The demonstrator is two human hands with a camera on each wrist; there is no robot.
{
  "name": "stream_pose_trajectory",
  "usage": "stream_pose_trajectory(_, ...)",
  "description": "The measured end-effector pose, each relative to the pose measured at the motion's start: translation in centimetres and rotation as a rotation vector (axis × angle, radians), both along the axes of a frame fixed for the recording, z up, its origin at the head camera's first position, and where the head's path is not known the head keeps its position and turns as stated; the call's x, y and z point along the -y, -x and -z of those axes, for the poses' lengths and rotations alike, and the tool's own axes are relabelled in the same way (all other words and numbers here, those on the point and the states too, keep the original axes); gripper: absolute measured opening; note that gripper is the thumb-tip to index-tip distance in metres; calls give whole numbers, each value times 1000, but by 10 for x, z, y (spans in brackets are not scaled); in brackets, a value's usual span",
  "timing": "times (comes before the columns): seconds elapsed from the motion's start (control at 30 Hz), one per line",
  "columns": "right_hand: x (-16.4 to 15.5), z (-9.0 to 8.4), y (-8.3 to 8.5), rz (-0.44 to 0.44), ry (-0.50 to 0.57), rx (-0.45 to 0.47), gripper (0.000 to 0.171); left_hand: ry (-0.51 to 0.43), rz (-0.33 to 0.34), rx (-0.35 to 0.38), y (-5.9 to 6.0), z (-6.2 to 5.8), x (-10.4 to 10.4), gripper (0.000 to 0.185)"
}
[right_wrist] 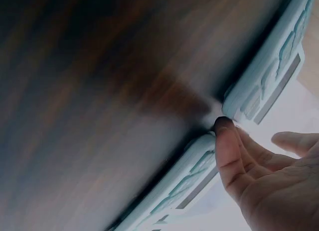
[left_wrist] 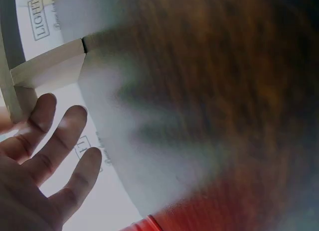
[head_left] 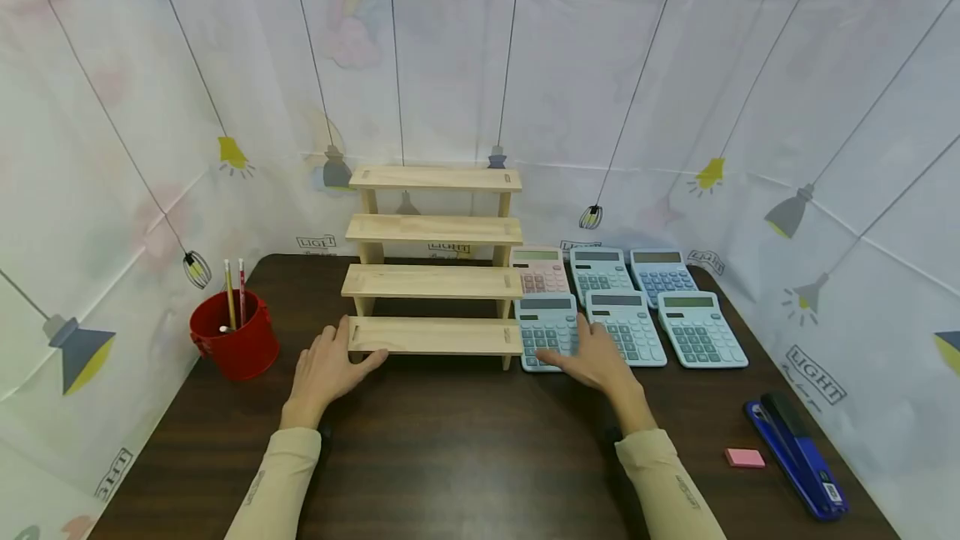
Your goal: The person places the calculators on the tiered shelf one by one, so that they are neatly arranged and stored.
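A light wooden rack [head_left: 435,282] with several stepped shelves stands mid-table. My left hand [head_left: 327,369] is at the left end of its lowest shelf [head_left: 435,336], thumb along the front edge. In the left wrist view, the extended fingers [left_wrist: 72,126] spread beside the wooden end. My right hand [head_left: 596,359] reaches over the front row of calculators. Its fingertips go down between the front left calculator [head_left: 543,323] and the front middle calculator [head_left: 626,327]. In the right wrist view, straight fingers [right_wrist: 232,156] dip between the two calculator edges, thumb apart.
Behind are a pink calculator [head_left: 540,265] and two blue ones; a pale green calculator [head_left: 701,327] lies front right. A red bucket [head_left: 236,348] with pencils stands left. A pink eraser [head_left: 745,458] and blue stapler [head_left: 798,457] lie right. A printed curtain [head_left: 450,65] encloses the table.
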State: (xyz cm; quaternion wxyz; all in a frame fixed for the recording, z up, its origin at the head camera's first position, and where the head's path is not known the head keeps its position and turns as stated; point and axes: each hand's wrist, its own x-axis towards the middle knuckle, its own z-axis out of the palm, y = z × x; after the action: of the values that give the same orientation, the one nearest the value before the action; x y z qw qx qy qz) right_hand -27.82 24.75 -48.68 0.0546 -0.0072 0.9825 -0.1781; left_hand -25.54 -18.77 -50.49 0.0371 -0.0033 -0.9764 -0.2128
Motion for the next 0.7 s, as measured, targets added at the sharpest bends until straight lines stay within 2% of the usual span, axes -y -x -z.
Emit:
stream_pose_trajectory(0.5, 14, 5, 14, -30, -71, 63, 130, -7, -3, 23, 1, 0, -1, 112)
stream_pose_trajectory(0.7, 19, 7, 20, -4, -112, 67, 137, -11, -1, 16, 0, -2, 0, 112)
